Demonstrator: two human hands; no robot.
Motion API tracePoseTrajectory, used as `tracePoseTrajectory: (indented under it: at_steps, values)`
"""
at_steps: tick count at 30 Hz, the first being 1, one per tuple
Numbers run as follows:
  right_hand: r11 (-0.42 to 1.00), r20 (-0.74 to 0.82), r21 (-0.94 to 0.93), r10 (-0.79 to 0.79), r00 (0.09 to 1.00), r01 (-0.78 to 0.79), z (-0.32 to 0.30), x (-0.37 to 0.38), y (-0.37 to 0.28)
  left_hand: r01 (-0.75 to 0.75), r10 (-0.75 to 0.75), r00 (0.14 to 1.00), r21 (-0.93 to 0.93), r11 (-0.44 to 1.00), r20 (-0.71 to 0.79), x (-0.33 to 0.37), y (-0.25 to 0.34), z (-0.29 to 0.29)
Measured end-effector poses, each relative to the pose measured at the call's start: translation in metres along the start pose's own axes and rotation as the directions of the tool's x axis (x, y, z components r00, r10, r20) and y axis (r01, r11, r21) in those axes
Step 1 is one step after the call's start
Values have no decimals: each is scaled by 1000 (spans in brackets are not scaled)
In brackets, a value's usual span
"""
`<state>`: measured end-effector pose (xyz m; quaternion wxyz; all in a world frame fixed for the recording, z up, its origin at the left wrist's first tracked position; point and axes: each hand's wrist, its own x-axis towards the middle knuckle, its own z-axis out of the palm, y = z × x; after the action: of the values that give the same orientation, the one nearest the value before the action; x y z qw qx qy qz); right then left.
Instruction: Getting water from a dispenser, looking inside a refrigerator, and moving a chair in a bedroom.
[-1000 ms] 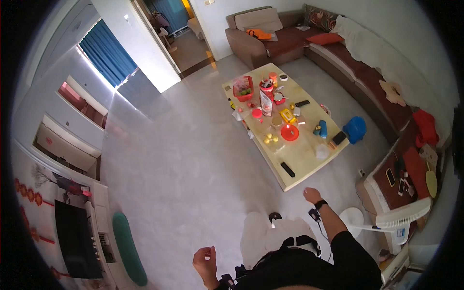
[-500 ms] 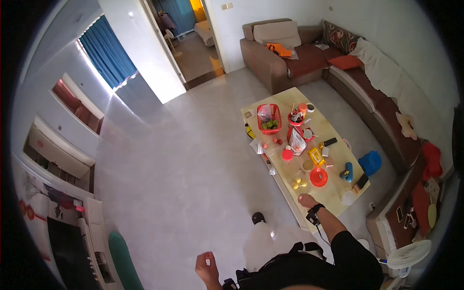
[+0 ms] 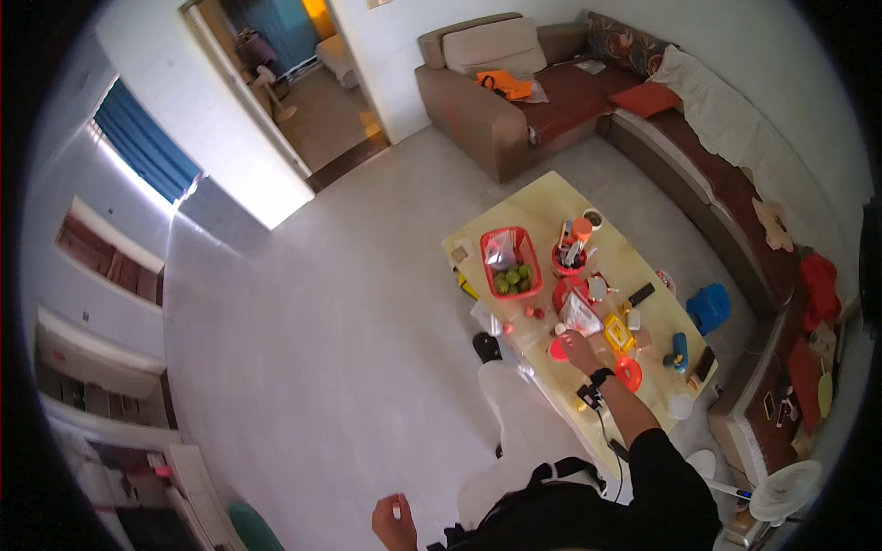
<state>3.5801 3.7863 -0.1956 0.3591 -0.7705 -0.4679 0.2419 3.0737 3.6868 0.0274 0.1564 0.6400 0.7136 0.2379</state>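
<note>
My right hand (image 3: pixel 579 354) reaches over the pale yellow table (image 3: pixel 537 197), right beside a round red lid (image 3: pixel 558 349). Its fingers are too small and blurred to tell whether they grip anything. A clear bag with red print (image 3: pixel 582 315) lies just beyond that hand, and a yellow packet (image 3: pixel 619 333) is to its right. An orange-red bowl (image 3: pixel 628 374) sits by the wrist. My left hand (image 3: pixel 393 523) hangs low at the bottom, away from the table, with its fingers curled. A small pale spot shows among them, but I cannot make out what it is.
A red basket (image 3: pixel 512 266) with green fruit stands at the table's far left. Beyond it is a red container (image 3: pixel 570 259) of utensils. A brown sofa (image 3: pixel 469 110) runs behind and right of the table. A white fan (image 3: pixel 785 491) stands at lower right.
I have stepped closer along the table. My right hand has moved from the near end, by the yellow fruit, farther in to the red lid. My left hand stays low and curled.
</note>
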Motion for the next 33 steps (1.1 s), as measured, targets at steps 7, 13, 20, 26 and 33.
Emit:
tracePoseTrajectory:
  at_steps: [7,13,20,26,33]
  values:
    - [987,-111,-127,-117,987,103,70,208,-38,170,-168,959,13,985,230,130,68,14]
    - [973,69,-227,-34,997,49,106,327,-99,23,-52,966,116,993,252,230,104,28]
    - [872,52,-483,117,992,-77,142,376,-80,75,-141,822,141,987,551,371,117,79]
    - [866,32,-469,211,977,-172,148,397,-57,-89,-16,678,104,991,735,501,148,127]
    - [812,59,-521,341,938,-262,196,413,-38,-256,184,502,-58,965,845,643,106,204]
